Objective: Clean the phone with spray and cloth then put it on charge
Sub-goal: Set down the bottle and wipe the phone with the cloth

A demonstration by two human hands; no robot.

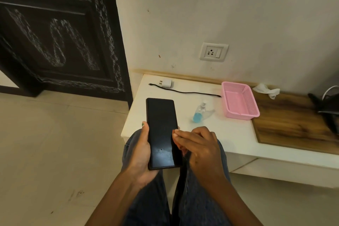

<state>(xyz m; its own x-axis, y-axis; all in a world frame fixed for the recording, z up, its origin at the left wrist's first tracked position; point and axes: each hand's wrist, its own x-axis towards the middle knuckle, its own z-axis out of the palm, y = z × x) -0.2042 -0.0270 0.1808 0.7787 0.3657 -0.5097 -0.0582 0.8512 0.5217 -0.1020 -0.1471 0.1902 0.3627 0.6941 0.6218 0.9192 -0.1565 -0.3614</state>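
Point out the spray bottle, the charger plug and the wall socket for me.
spray bottle (199, 113), head view, on the clear body just above the blue liquid.
charger plug (166, 83), head view, on the white adapter's body.
wall socket (211, 52), head view, on the pin holes of the white plate.

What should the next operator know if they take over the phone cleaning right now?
Left hand holds the phone screen up, over the lap. Right hand is empty, fingers touching the phone's right edge.
Spray bottle lies on the white table; charger and cable lie unplugged below the wall socket. A white cloth sits behind the pink basket.
Done: droplets show on the screen, so it looks sprayed.
Left: wipe, plug in the charger, connect the phone.
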